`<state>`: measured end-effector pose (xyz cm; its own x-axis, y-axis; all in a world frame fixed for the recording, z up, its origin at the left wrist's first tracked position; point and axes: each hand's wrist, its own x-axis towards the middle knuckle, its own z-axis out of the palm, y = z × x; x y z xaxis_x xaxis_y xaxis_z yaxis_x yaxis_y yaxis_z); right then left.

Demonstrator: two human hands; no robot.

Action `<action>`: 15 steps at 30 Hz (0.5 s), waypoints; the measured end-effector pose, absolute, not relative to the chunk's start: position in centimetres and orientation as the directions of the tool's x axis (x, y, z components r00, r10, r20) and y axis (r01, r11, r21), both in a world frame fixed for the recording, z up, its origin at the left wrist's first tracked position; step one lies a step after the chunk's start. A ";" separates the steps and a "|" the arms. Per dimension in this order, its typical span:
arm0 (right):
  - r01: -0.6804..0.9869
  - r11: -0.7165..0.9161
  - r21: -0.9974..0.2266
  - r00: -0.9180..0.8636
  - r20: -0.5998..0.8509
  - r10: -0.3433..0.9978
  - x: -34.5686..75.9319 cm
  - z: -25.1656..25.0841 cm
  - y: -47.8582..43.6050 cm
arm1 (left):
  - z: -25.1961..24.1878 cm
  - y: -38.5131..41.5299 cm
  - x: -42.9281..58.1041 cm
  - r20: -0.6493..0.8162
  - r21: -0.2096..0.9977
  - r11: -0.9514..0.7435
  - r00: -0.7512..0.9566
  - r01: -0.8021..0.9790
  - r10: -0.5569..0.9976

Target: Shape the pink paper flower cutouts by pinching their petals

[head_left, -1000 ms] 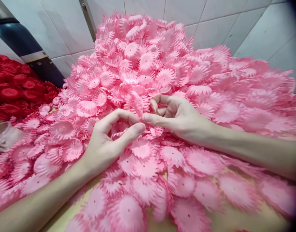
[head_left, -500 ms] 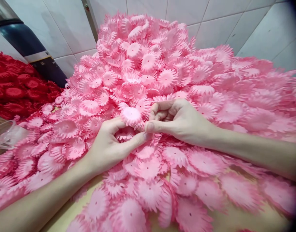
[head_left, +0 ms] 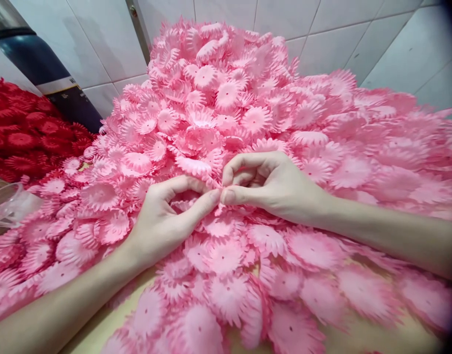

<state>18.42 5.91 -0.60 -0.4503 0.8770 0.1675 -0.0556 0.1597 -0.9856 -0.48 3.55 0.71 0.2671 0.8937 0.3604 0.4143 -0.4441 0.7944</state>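
My left hand (head_left: 170, 211) is closed in a pinch, thumb against bent index finger, on the edge of a pink artificial flower petal disc (head_left: 217, 184) with a fringed rim. The thumb and index finger of my right hand (head_left: 272, 182) pinch the same edge, tip to tip with the left thumb. Most of this disc is hidden behind the fingers. Just above my left fingers another pale pink petal disc (head_left: 194, 166) shows tilted; whether it is joined to the pinched one I cannot tell. Both hands are over a large heap of loose pink petal discs (head_left: 226, 93), many with a small centre hole.
A pile of red petal discs (head_left: 22, 140) lies at the left, with a dark blue bottle (head_left: 45, 73) leaning beside it. A clear plastic container (head_left: 8, 204) is at the left edge. White wall tiles (head_left: 226, 12) stand behind the heap; a yellowish surface (head_left: 111, 322) shows in front.
The pale disc by my fingers has tipped from facing me to nearly edge-on. My left thumb has moved slightly up and left; my right fingertips have shifted a little left.
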 end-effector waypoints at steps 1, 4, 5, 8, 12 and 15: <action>-0.067 0.148 -0.987 -0.442 0.162 0.882 18.4 -0.6 5.9 | 0.7 3.5 -0.5 0.371 0.796 -0.442 0.244 0.414 0.896; -0.120 0.102 -0.987 -0.417 0.144 0.897 18.4 -0.6 6.0 | 0.7 3.6 -0.5 0.417 0.802 -0.449 0.169 0.394 0.893; -0.141 0.085 -0.986 -0.415 0.137 0.899 18.4 -0.6 6.0 | 0.7 3.6 -0.4 0.424 0.810 -0.447 0.147 0.380 0.894; -0.187 0.046 -0.981 -0.427 0.123 0.896 18.4 -0.7 6.1 | 0.6 3.6 -0.4 0.421 0.840 -0.422 0.082 0.341 0.903; -0.226 0.033 -0.974 -0.424 0.129 0.897 18.4 -0.8 6.1 | 0.4 3.7 -0.2 0.436 0.861 -0.406 -0.033 0.306 0.899; -0.242 0.027 -0.970 -0.414 0.128 0.901 18.4 -0.7 6.1 | 0.1 4.0 -0.2 0.424 0.876 -0.392 -0.063 0.279 0.903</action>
